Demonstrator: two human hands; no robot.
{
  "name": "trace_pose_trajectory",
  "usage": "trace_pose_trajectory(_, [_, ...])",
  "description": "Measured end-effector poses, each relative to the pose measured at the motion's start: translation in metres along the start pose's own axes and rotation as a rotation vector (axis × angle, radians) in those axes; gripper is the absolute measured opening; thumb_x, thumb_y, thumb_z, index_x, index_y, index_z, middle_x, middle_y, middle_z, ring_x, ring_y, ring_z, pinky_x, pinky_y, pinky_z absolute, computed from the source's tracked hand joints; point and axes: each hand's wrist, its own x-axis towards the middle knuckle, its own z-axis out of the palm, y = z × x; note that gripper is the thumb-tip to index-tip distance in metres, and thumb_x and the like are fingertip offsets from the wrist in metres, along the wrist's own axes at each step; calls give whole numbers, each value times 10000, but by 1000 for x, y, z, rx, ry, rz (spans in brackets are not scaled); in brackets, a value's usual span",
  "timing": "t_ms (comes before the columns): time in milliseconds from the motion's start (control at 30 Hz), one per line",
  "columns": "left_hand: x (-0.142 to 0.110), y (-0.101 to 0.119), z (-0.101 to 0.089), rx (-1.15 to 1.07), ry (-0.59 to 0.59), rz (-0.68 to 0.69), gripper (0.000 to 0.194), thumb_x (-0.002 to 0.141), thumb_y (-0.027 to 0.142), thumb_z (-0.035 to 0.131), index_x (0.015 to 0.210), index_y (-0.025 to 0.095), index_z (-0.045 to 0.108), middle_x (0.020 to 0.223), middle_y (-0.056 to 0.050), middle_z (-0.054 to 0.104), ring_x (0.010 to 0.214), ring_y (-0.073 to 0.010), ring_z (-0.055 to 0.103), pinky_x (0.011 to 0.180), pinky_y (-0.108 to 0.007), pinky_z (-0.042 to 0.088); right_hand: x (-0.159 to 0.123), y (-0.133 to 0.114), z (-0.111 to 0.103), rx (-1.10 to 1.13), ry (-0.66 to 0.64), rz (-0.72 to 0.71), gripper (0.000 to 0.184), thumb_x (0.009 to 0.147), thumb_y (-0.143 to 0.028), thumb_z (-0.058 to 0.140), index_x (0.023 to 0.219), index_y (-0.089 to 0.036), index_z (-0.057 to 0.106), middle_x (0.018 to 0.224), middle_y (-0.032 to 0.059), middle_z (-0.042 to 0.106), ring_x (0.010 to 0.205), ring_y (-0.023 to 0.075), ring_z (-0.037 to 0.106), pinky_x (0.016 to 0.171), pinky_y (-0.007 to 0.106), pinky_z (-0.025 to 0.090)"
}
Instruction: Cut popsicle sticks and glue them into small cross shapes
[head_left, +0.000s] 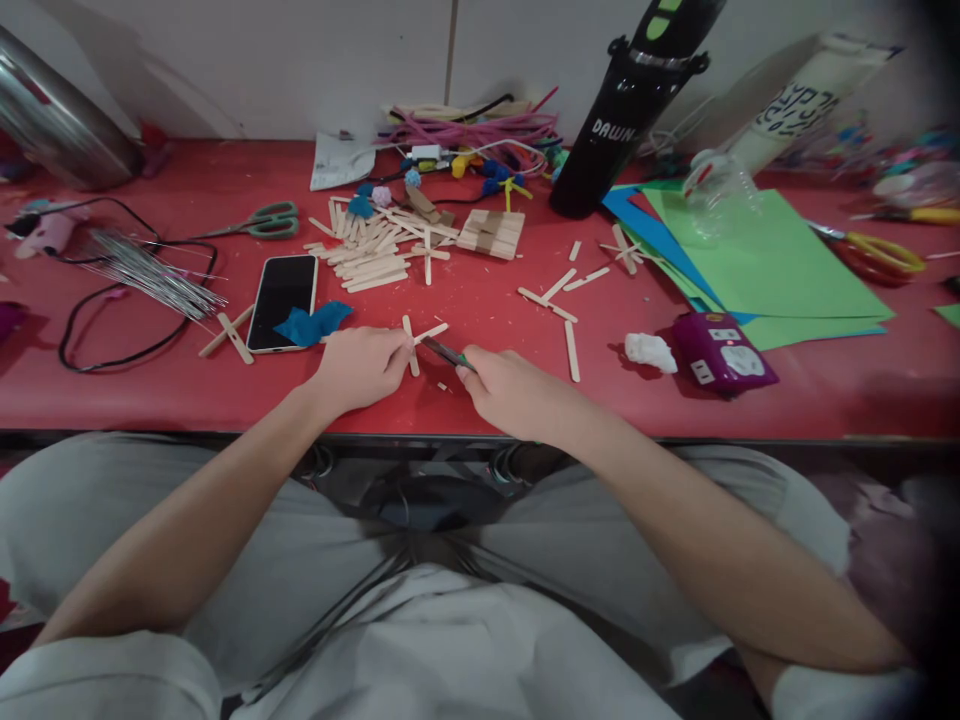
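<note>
Near the front edge of the red table, my left hand (365, 365) is closed, pinching wooden craft sticks (431, 332) that cross each other. My right hand (517, 388) is wrapped around scissors (448, 353) with dark blades and a little green at the handle, most of which my fingers hide. The blade tips point left and meet the end of the crossed sticks, or come very close; I cannot tell which. Small wood chips (442, 386) lie below the blades. A blue crumpled piece (313, 324) rests on a phone (283, 300) beside my left hand.
Behind my hands is a pile of craft sticks (375, 245) and a joined stick panel (491, 233). Loose sticks (572, 350) lie to the right, near a purple power adapter (724, 352) and coloured paper (795, 260). Metal wires (150, 275) and other scissors (266, 221) lie left. A black bottle (611, 130) stands behind.
</note>
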Motion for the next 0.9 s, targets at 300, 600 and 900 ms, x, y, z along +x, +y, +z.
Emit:
trace_pose_trajectory(300, [0, -1, 1, 46, 1, 43, 398, 944, 326, 368, 791, 193, 711, 761, -68, 727, 707, -216, 655, 529, -317, 216, 0, -4, 0, -36, -16, 35, 286, 991, -304, 309, 1015, -173, 562, 950, 178, 679, 801, 287, 655, 536, 303, 321])
trace_pose_trajectory(600, [0, -1, 0, 14, -10, 28, 367, 933, 309, 385, 799, 208, 711, 799, -58, 743, 732, -220, 663, 547, -314, 261, 2, -1, 0, -58, -26, 1, 279, 991, -300, 320, 966, -178, 570, 929, 179, 672, 814, 279, 646, 561, 302, 336])
trace_pose_trajectory(900, [0, 1, -3, 24, -46, 2, 394, 954, 345, 360, 818, 200, 700, 791, -63, 740, 740, -227, 671, 547, -313, 251, -7, 9, -4, 143, 12, 4, 182, 964, -358, 401, 1035, -207, 474, 781, 51, 602, 620, 187, 534, 534, 279, 325])
